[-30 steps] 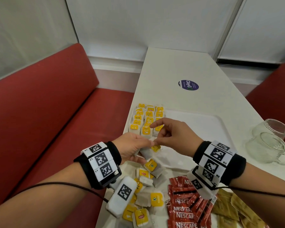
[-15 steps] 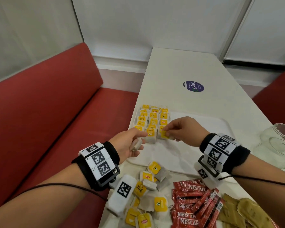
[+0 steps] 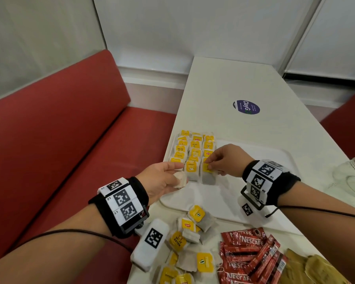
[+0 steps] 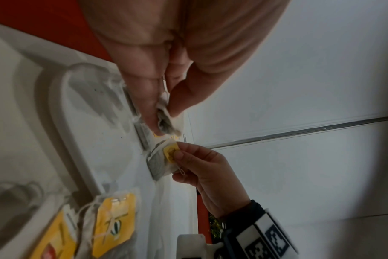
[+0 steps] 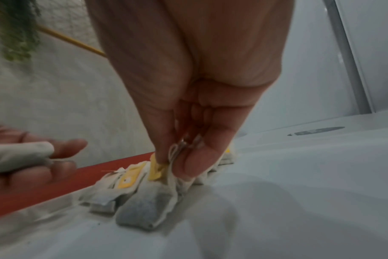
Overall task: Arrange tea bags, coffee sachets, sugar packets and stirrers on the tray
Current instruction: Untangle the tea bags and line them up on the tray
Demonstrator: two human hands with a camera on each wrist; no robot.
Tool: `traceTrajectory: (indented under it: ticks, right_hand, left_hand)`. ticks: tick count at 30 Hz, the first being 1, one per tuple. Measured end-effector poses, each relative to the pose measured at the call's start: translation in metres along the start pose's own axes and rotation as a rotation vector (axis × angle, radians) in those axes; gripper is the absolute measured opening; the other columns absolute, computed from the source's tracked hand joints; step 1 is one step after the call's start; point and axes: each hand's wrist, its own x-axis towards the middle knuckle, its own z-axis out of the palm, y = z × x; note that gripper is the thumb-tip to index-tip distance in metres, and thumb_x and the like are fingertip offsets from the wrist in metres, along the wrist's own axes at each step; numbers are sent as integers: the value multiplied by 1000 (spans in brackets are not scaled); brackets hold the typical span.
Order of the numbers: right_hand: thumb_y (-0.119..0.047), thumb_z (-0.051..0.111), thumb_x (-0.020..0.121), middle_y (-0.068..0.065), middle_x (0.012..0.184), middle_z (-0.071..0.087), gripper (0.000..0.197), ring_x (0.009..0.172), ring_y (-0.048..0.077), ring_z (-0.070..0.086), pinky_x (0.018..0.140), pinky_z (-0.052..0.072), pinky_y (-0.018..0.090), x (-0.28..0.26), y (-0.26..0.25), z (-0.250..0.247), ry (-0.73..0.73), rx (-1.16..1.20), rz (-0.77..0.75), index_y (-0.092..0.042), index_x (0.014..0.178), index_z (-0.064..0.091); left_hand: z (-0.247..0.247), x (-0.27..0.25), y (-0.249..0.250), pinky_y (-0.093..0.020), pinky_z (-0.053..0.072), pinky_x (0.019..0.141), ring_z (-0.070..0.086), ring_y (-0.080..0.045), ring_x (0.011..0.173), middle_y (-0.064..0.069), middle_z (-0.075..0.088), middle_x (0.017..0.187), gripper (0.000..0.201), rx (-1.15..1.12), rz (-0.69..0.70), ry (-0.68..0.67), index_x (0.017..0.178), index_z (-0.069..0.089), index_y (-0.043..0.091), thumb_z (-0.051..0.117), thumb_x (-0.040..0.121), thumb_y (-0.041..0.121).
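A white tray [image 3: 254,193] lies on the table with three rows of yellow-tagged tea bags [image 3: 193,148] along its left side. My right hand [image 3: 210,167] pinches the yellow tag of a tea bag [image 3: 208,174] at the near end of the right row; the bag [image 5: 144,203] lies on the tray. My left hand [image 3: 172,177] holds another tea bag [image 3: 180,179] between thumb and fingers, just left of the rows; the same bag [image 4: 166,121] shows in the left wrist view. Loose tea bags [image 3: 195,228], red Nescafe sachets [image 3: 252,257] and brown packets [image 3: 307,269] lie near me.
Glass mugs [image 3: 350,177] stand at the right edge of the table. A round purple sticker [image 3: 246,107] lies farther back on the table. A red bench [image 3: 70,140] runs along the left. A white tagged device [image 3: 150,242] hangs below my left wrist.
My right hand carried a tea bag from my left hand forward to the near end of the right row and set it down. My left hand moved slightly forward with its own bag.
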Motion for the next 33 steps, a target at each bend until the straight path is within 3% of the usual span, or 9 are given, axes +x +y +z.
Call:
traceTrajectory:
  ticks: [4, 10, 13, 17, 19, 24, 27, 30, 33]
  right_hand:
    - [-17, 72, 81, 0, 71, 68, 3, 60, 13, 60, 72, 56, 32, 4, 1, 4, 40, -78, -41, -20, 83, 74]
    - [-25, 72, 80, -4, 92, 57, 15, 81, 15, 56, 74, 43, 26, 0, 1, 3, 159, -220, -128, -25, 95, 69]
    - [-24, 66, 86, -7, 97, 57, 16, 82, 13, 59, 76, 43, 22, -14, -5, -1, 214, -124, -232, -26, 101, 69]
    - [-10, 61, 91, 1, 107, 68, 28, 91, 9, 63, 70, 49, 15, -46, -16, 4, -226, 384, -236, -22, 116, 63]
    - [-1, 61, 88, 10, 105, 68, 37, 89, 14, 63, 72, 51, 18, -56, -13, 9, -297, 495, -244, -20, 120, 59]
    - [-9, 71, 83, 9, 79, 70, 17, 69, 12, 64, 58, 49, 19, -70, -7, 13, -122, 412, -138, -14, 99, 70]
    - [-12, 73, 80, 5, 74, 72, 5, 65, 10, 64, 62, 52, 23, -73, -6, 14, 2, 426, -153, -16, 83, 72]
    - [-15, 80, 73, -6, 83, 69, 13, 81, 8, 64, 79, 49, 22, -76, -10, 13, 95, 405, -258, -26, 75, 74]
    - [-18, 84, 67, -14, 100, 57, 22, 91, -3, 55, 83, 41, 19, -78, -12, 11, 66, 362, -332, -37, 71, 75]
  left_hand:
    - [2, -1, 0, -22, 58, 61, 62, -17, 79, -9, 57, 97, 38, -11, 11, 21, 102, 58, 11, 53, 81, -20]
    - [3, -2, 0, -28, 60, 61, 65, -21, 77, -12, 56, 98, 31, -21, 7, 3, 101, 59, 10, 59, 81, -14]
    - [4, -2, -1, -27, 58, 62, 63, -18, 74, -7, 59, 91, 26, 10, 17, -14, 99, 61, 13, 61, 83, -7]
    - [12, -3, 0, -19, 51, 59, 59, -8, 61, 1, 61, 77, 22, 70, 62, -2, 96, 62, 17, 64, 83, -1]
    - [18, -4, 1, -20, 52, 57, 58, -9, 57, -1, 61, 73, 21, 54, 82, -7, 95, 62, 15, 63, 83, -3]
    - [29, -8, 3, -23, 55, 53, 58, -12, 55, -6, 60, 77, 18, 9, 120, 17, 97, 61, 10, 63, 84, -2]
    - [34, -9, 3, -26, 59, 59, 62, -16, 60, -9, 61, 80, 14, -68, 88, -2, 103, 61, 5, 61, 89, 9]
    - [36, -11, 3, -28, 60, 61, 65, -18, 63, -10, 63, 80, 17, -123, 59, -37, 107, 59, 3, 56, 91, 5]
    - [35, -16, 3, -26, 59, 63, 68, -16, 70, -10, 67, 88, 26, -43, 55, -119, 110, 59, 8, 60, 86, -1]
